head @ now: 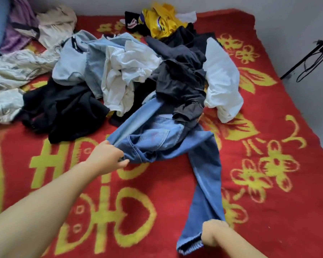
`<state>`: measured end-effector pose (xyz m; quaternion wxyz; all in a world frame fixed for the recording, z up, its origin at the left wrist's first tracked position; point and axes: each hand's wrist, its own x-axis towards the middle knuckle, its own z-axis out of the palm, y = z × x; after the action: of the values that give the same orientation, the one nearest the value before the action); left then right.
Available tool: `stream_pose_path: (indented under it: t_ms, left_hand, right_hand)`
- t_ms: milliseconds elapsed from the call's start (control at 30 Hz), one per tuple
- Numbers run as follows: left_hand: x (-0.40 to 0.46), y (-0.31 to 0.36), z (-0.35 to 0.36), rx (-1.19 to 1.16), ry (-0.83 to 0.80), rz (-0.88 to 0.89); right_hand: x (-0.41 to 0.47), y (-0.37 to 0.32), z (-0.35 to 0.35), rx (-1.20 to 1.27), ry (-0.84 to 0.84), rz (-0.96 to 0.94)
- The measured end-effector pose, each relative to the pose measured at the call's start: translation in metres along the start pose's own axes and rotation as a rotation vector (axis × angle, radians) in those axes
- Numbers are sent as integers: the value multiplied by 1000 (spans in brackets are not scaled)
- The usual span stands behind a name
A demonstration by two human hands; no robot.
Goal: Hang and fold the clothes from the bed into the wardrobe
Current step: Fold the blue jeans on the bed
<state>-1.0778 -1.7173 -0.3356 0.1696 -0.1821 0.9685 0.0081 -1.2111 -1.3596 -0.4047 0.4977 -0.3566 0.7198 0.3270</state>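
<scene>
A red blanket (pixel 175 175) with yellow flowers and characters covers the bed; every place below is given from the blue jeans (pixel 162 144) lying near its middle. Far up and left of the jeans a purple cloth (pixel 17 28) and a pale printed sheet (pixel 9 79) lie bunched at the blanket's edge; just left of the jeans sits a black garment (pixel 63 112); the left hand (pixel 108 157) pinches the jeans at the waistband, fingers curled round the denim; directly above the jeans, and overlapping their upper part, a heap holds a white shirt (pixel 127 75), a dark grey garment (pixel 181 79) and, farthest up, a yellow top (pixel 162 21); the right hand (pixel 213 233) grips the hem of one leg at the jeans' lower end; a white garment (pixel 222 81) lies up and right.
</scene>
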Motion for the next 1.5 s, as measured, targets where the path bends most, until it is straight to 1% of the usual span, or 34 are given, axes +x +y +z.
stream_pose_path:
  t_ms: [100, 167, 233, 300, 333, 400, 467, 500, 533, 567, 600, 633, 667, 700, 767, 800, 867, 900, 1000, 1033, 1067, 1100, 1133, 1167, 1200, 1233, 1267, 1300, 1333, 1367, 1400, 1433, 1467, 1500]
  left_hand:
    - [-76, -18, 24, -97, -9, 5]
    - [-133, -29, 48, -134, -3, -17]
    - [-186, -40, 82, -131, -173, -114]
    - [-247, -53, 119, -120, -382, -280]
    - [-265, -56, 128, -99, -451, -319]
    - [-287, -63, 133, -119, -558, -334]
    - [-284, -63, 131, -219, -598, -271]
    - [-277, -61, 128, -296, -581, -240]
    - [-265, -58, 123, -369, -512, -215]
    - [-250, -52, 117, -419, -401, -203]
    - [-233, -44, 110, -448, -278, -201]
    - [-215, -35, 102, -482, -176, -199]
    - [-196, -25, 95, -525, -112, -188]
    - [-178, -16, 89, -562, -85, -171]
    - [-145, -3, 79, -652, -79, -136]
    - [-133, 0, 77, -704, -86, -127]
    - [-117, 3, 75, -744, -107, -53]
    - [-115, 3, 77, -700, -130, 21]
    - [-120, -7, 90, -317, -281, 264]
    - [-123, -10, 92, -237, -320, 307]
    - [-125, -12, 93, -213, -334, 330]
    - [-126, -11, 91, -196, -338, 339]
    - [-126, -9, 87, -166, -331, 331]
    - [-124, -6, 80, -122, -322, 311]
    - [-122, -3, 72, -86, -307, 283]
    - [-122, -1, 62, -61, -289, 248]
    - [-123, 1, 56, -48, -258, 223]
    - [-129, 2, 48, -51, -201, 214]
    - [-138, 2, 42, -44, -95, 228]
    - [-151, 1, 38, -1, 36, 241]
    - [-166, 0, 37, 20, 159, 244]
    - [-180, 0, 37, 3, 262, 260]
    - [-193, 0, 38, -50, 312, 275]
    - [-204, 0, 40, -100, 348, 279]
  right_hand:
    - [-18, 11, 27, 1, -53, 73]
    - [-28, 12, 34, -3, -47, 97]
    - [-36, 8, 32, -10, 4, 92]
    - [-41, -14, 23, -12, 38, 49]
    - [-41, -26, 16, -16, 58, 18]
    - [-44, -61, 0, 24, 118, -94]
    - [-47, -98, -19, 195, 287, -235]
    - [-49, -117, -32, 285, 424, -295]
    - [-50, -136, -46, 349, 592, -349]
    - [-49, -153, -60, 373, 754, -387]
    - [-47, -167, -75, 360, 870, -409]
    - [-42, -178, -88, 302, 913, -403]
    - [-35, -185, -100, 210, 868, -366]
    - [-28, -191, -110, 108, 768, -297]
    - [-17, -199, -123, -55, 606, -196]
    - [-14, -202, -127, -108, 553, -199]
    - [-18, -210, -126, -183, 504, -307]
    - [-23, -212, -123, -214, 522, -393]
    - [-49, -209, -115, -285, 601, -579]
    - [-58, -203, -114, -281, 580, -598]
    - [-66, -196, -114, -261, 524, -593]
    - [-74, -190, -116, -192, 431, -557]
    - [-78, -183, -121, -70, 323, -504]
    - [-81, -177, -125, 74, 253, -429]
    - [-82, -171, -128, 225, 252, -357]
    - [-80, -166, -132, 358, 331, -272]
    - [-74, -160, -133, 456, 484, -156]
    - [-69, -156, -131, 562, 642, -28]
    - [-68, -155, -127, 712, 700, 86]
    - [-68, -158, -123, 961, 598, 153]
    - [-70, -166, -120, 1289, 378, 148]
    - [-71, -175, -120, 1562, 99, 82]
    - [-71, -186, -121, 1689, -111, -1]
    - [-76, -197, -124, 1673, -220, -98]
